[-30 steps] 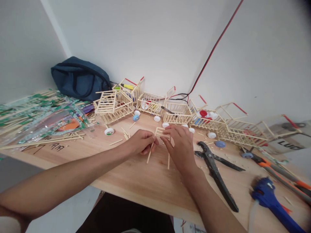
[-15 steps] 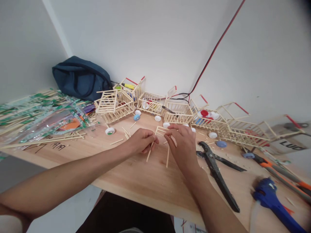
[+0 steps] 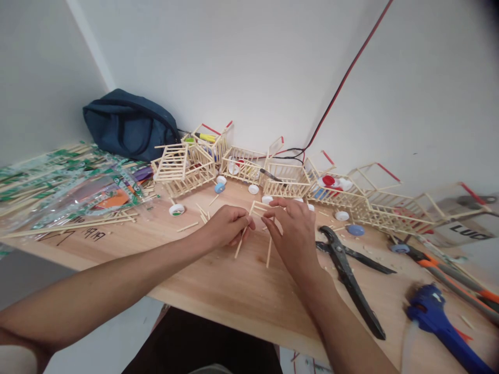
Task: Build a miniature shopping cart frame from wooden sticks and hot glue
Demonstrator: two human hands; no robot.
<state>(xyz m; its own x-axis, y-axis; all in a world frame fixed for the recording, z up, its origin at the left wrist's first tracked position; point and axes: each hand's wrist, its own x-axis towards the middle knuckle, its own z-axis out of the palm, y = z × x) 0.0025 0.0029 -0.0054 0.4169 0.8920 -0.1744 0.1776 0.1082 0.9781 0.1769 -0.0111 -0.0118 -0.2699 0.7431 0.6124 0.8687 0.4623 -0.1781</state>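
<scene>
My left hand (image 3: 225, 226) and my right hand (image 3: 293, 230) meet over the middle of the wooden table (image 3: 218, 291). Both pinch a small ladder-like frame of thin wooden sticks (image 3: 259, 214) lying flat between them. The left fingers are curled round the frame's left stick (image 3: 239, 246), which points toward me. The right thumb and forefinger press on the frame's right side, and a second stick (image 3: 268, 251) runs toward me under that hand.
A row of stick-built carts (image 3: 288, 179) with bottle caps stands along the wall. Black pliers (image 3: 346, 275), a blue glue gun (image 3: 440, 322) and orange-handled cutters (image 3: 448, 275) lie at right. Chopstick packets (image 3: 74, 192) and a blue bag (image 3: 128, 127) are at left.
The right hand has lifted and shifted slightly to the right on the frame. The left hand has stayed in place.
</scene>
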